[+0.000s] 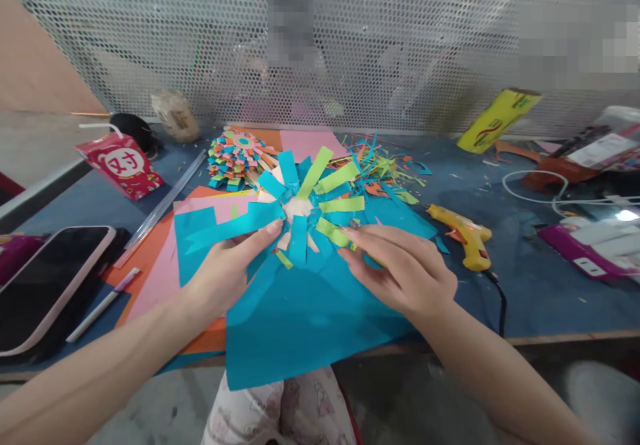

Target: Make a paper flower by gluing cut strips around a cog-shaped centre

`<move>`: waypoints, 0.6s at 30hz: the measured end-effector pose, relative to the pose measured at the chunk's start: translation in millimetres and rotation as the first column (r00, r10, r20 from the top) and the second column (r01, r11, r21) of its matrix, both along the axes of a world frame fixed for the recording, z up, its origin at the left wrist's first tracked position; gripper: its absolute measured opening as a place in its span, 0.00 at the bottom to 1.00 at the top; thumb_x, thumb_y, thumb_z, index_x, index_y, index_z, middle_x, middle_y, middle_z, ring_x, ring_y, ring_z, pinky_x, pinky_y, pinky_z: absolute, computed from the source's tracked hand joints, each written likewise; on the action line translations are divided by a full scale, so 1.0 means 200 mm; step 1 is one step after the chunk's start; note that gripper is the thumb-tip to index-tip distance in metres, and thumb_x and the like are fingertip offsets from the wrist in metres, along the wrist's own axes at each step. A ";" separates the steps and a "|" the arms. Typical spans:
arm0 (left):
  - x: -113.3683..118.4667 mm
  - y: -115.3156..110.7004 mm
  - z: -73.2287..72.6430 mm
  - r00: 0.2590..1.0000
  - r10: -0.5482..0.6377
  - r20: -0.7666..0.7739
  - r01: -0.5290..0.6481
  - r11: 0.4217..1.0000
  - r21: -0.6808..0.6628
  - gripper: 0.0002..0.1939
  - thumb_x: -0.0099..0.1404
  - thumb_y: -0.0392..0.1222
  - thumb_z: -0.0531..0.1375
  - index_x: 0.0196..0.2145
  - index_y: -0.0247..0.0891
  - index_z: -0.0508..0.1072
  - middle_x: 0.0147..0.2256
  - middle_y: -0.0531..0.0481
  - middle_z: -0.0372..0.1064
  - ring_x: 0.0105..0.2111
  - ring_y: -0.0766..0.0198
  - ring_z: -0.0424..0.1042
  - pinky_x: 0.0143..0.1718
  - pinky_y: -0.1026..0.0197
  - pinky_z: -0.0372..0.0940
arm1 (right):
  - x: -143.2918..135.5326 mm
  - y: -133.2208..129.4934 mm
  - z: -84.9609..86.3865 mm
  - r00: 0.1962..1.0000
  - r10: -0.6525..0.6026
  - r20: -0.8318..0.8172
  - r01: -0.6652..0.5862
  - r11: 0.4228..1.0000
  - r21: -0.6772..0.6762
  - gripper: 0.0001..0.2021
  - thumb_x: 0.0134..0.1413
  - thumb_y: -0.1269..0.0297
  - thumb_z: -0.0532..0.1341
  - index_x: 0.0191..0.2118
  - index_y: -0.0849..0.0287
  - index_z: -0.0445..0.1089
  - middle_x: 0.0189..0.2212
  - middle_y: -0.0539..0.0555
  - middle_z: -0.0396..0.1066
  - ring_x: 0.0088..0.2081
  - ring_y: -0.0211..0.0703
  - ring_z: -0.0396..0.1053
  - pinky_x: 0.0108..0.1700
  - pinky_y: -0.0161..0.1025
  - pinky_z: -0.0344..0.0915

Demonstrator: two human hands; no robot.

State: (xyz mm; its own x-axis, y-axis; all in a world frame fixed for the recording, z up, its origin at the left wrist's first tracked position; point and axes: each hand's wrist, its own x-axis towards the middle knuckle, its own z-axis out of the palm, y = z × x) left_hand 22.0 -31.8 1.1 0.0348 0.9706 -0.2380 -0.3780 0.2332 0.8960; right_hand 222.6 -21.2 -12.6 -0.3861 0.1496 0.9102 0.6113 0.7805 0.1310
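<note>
A paper flower (299,209) with blue and green strips fanned around a pale centre is before me, over a large blue paper sheet (310,318). My left hand (227,265) is closed on its left side, the thumb pressing a blue paper strip near the centre. My right hand (400,258) pinches a green paper strip (331,230) at the flower's lower right. Behind the flower, to the left, sits a layered multicoloured paper flower (240,155). Off to the right lies a yellow glue gun (465,233), its nozzle toward the back.
Thin paper scraps (385,165) are heaped behind the flower. At left are a red drink carton (120,165), a phone (55,285) and a clear glue stick (165,198). A yellow tube (497,122) leans by the perforated metal screen (370,45); a purple pack (580,248) lies at right.
</note>
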 end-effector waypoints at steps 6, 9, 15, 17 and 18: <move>0.01 -0.01 -0.01 0.999 0.023 -0.044 -0.023 1.000 -0.004 0.11 0.46 0.46 0.70 0.28 0.41 0.75 0.29 0.52 0.77 0.43 0.52 0.75 0.42 0.57 0.74 | 0.00 -0.04 0.01 0.999 -0.040 -0.025 0.037 0.993 -0.110 0.17 0.52 0.73 0.65 0.47 0.53 0.67 0.32 0.51 0.78 0.32 0.39 0.76 0.36 0.34 0.76; 0.00 -0.02 -0.03 0.997 0.032 -0.071 -0.038 0.996 -0.077 0.15 0.44 0.48 0.71 0.30 0.41 0.77 0.32 0.52 0.78 0.42 0.51 0.76 0.39 0.57 0.75 | 0.00 -0.04 0.01 0.999 -0.020 -0.042 0.015 0.993 -0.114 0.16 0.52 0.73 0.65 0.47 0.54 0.67 0.31 0.51 0.77 0.31 0.39 0.75 0.35 0.33 0.76; -0.03 -0.03 -0.06 0.991 0.025 -0.129 -0.048 0.983 -0.178 0.26 0.41 0.54 0.72 0.38 0.42 0.78 0.40 0.49 0.78 0.43 0.48 0.76 0.36 0.53 0.76 | 0.00 -0.03 0.01 0.996 0.026 -0.086 -0.038 0.989 -0.144 0.16 0.52 0.74 0.64 0.48 0.55 0.68 0.31 0.51 0.75 0.29 0.37 0.73 0.33 0.34 0.75; -0.03 -0.03 -0.06 0.988 0.019 -0.151 -0.045 0.985 -0.169 0.23 0.43 0.53 0.71 0.38 0.42 0.78 0.39 0.49 0.78 0.45 0.48 0.75 0.39 0.53 0.76 | 0.00 -0.03 0.01 0.994 0.029 -0.104 -0.045 0.987 -0.156 0.16 0.52 0.75 0.64 0.47 0.55 0.68 0.31 0.51 0.75 0.28 0.36 0.72 0.32 0.34 0.75; -0.03 -0.03 -0.06 0.986 0.022 -0.165 -0.048 0.986 -0.159 0.21 0.45 0.52 0.71 0.37 0.43 0.78 0.39 0.50 0.78 0.46 0.48 0.75 0.41 0.53 0.75 | 0.00 -0.03 0.01 0.993 0.033 -0.110 -0.050 0.986 -0.160 0.17 0.52 0.75 0.64 0.47 0.56 0.68 0.30 0.51 0.74 0.27 0.36 0.72 0.31 0.34 0.75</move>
State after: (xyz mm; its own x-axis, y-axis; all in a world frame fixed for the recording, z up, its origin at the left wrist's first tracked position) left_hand 15.5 -38.1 -11.7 -0.0506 0.9187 -0.3916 -0.2414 0.3692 0.8974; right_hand 223.0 -27.0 -9.8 -0.2975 0.2842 0.9114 0.5815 0.8111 -0.0631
